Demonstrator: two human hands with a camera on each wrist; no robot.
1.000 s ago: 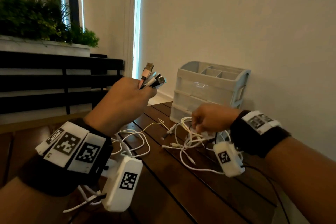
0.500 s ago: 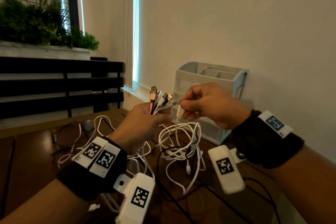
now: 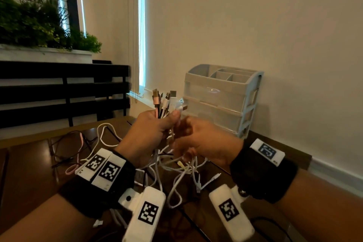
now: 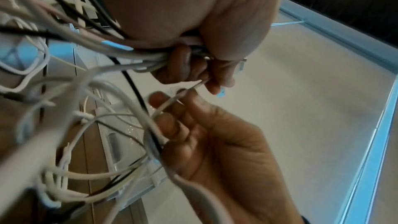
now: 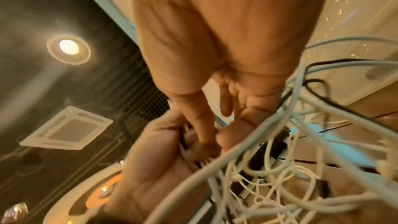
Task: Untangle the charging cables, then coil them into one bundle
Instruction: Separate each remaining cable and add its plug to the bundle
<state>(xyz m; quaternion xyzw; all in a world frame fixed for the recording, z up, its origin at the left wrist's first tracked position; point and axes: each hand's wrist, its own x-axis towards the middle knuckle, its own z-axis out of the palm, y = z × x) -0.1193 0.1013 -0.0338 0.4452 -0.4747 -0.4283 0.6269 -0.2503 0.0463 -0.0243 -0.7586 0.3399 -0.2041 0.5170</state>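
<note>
My left hand (image 3: 153, 129) is raised above the table and grips a bunch of cable ends, whose plugs (image 3: 167, 102) stick up from the fist: one pink, the rest white, dark and metal. The cables hang down from it into a white tangle (image 3: 180, 169) on the table. Just right of and below it is my right hand (image 3: 198, 141), blurred. In the left wrist view the right hand (image 4: 176, 105) has its fingers curled round a thin white cable (image 4: 172, 101) that runs up into the left hand (image 4: 193, 67).
A grey plastic drawer organizer (image 3: 222, 100) stands against the wall just behind the hands. Pink and black cables (image 3: 72, 149) trail over the dark wooden table (image 3: 29, 173) at the left. A planter (image 3: 39, 25) and a black railing lie beyond the table.
The right hand brought a white plug up to the left hand's bunch, where it now sits, and has dropped lower along that cable. The left hand rose a little.
</note>
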